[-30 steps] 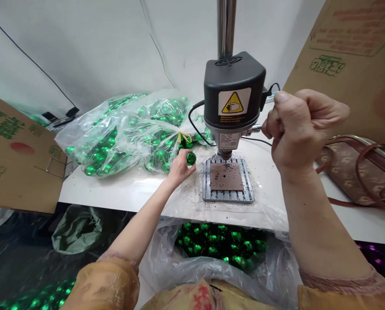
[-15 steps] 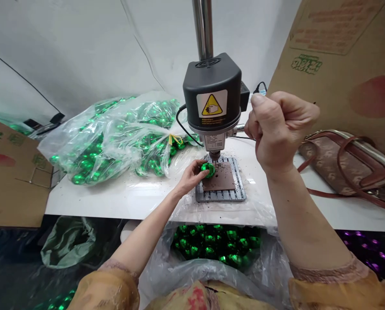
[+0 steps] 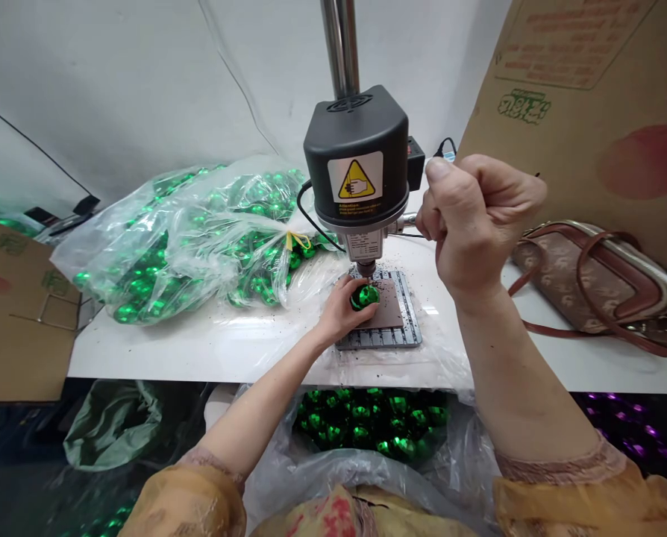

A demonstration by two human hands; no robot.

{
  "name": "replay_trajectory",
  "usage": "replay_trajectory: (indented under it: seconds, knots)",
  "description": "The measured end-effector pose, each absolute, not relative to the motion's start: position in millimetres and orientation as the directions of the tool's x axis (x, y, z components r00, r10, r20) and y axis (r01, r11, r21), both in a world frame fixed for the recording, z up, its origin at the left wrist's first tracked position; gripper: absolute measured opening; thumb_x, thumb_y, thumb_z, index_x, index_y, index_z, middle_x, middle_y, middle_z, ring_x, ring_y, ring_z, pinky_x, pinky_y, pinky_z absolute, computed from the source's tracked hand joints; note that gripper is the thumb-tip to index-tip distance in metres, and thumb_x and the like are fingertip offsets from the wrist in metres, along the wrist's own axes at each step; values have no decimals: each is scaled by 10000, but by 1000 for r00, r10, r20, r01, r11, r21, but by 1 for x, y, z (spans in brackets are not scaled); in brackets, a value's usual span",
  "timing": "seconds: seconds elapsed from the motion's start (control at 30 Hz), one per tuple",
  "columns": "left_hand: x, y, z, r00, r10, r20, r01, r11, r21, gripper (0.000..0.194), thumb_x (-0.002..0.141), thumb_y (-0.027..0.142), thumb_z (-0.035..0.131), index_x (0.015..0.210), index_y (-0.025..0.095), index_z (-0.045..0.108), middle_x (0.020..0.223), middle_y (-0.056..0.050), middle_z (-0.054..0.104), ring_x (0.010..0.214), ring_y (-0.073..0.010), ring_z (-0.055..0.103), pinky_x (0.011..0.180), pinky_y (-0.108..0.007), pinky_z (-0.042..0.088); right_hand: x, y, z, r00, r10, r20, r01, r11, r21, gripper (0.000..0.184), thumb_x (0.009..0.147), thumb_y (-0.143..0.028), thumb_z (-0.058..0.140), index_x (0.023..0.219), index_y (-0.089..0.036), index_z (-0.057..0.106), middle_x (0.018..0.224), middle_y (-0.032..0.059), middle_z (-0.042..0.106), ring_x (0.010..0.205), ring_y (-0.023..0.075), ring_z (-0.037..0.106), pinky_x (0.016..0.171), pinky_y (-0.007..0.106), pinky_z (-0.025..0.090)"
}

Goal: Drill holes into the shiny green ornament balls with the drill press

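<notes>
My left hand (image 3: 342, 313) is closed round a shiny green ball (image 3: 363, 296) and holds it on the brown pad (image 3: 390, 306) of the grey drill base (image 3: 399, 337), right under the chuck (image 3: 365, 267). The black head of the small bench drill (image 3: 357, 160) hangs above on a steel column (image 3: 340, 45). My right hand (image 3: 476, 216) is a fist closed on the drill's feed lever (image 3: 405, 219), to the right of the head.
Clear plastic bags of green balls (image 3: 199, 231) lie on the white table (image 3: 210, 343) at left. An open bag of green balls (image 3: 367, 421) sits below the table's front edge. A brown handbag (image 3: 591, 276) lies at right, with cardboard boxes (image 3: 585, 104) behind it and at far left.
My left hand carried the green ball from beside the bags rightward onto the brown pad under the chuck. My right hand stayed closed on the lever.
</notes>
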State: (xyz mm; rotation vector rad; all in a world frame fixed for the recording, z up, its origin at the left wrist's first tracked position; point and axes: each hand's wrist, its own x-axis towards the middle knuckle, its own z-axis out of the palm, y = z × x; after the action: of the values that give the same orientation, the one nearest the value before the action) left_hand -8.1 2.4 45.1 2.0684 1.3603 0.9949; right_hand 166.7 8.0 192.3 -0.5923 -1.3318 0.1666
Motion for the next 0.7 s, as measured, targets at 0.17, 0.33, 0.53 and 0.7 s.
replay_trajectory:
  seconds: [0.17,0.33,0.53,0.7]
  knots:
    - [0,-4,38,137,946,294,528,-321,786,432,706,297,813,1073,193,610,980,-49,660,886,-210,628,776,-337,502,166,7,192,270,464,844,204,829,-521,441,951,-457,474,608,-200,368,531,-22,284,472,63,359,474,271,330]
    - [0,-1,28,161,938,307,475,-346,809,467,734,356,823,1133,201,638,1065,-79,689,1019,-264,634,898,-409,506,166,7,192,252,436,864,223,842,-491,451,955,-469,460,613,-199,344,540,-26,266,470,49,344,469,258,313]
    - [-2,0,12,163,946,280,393,-323,861,562,766,410,809,1253,214,608,1209,-109,669,1142,-294,627,995,-457,501,167,5,187,281,473,835,112,848,-518,461,936,-422,521,581,-202,327,560,-24,261,494,51,362,491,261,330]
    - [-2,1,10,155,947,282,371,-321,872,574,754,414,823,1246,211,610,1216,-115,670,1141,-295,633,1007,-463,504,165,-4,182,304,461,834,20,872,-489,529,898,-283,596,507,-182,254,484,-44,232,425,29,290,449,269,245]
